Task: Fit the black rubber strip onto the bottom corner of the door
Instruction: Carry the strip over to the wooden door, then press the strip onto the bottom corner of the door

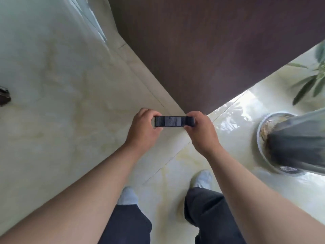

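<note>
A pale, glossy tiled floor (58, 106) with faint yellowish veining fills most of the frame, with thin grout lines running diagonally through the middle. A dark brown wood-grain door (202, 50) takes up the upper centre and upper right, narrowing to its bottom corner just above the centre of the frame. At the right edge, a dark grey planter (297, 143) stands in a shallow round saucer (260, 131), and blurred green leaves (309, 81) reach in at the upper right. Two bare forearms come up from the bottom corners; between them, at lower centre, are dark trousers (130, 224) and two light-coloured shoes (202, 180). A small dark object (4, 95) sits at the left edge, too cut off to identify. The left hand (142, 129) and right hand (202, 132) meet at the centre of the frame, each curled around one end of the black rubber strip (173, 121), thumb below and fingers above. The strip is held level between them, just under the door's bottom corner, and whether it touches the door cannot be told. Its upper face is ribbed with fine crosswise grooves; no brand, label or writing can be read on it or anywhere else.
</note>
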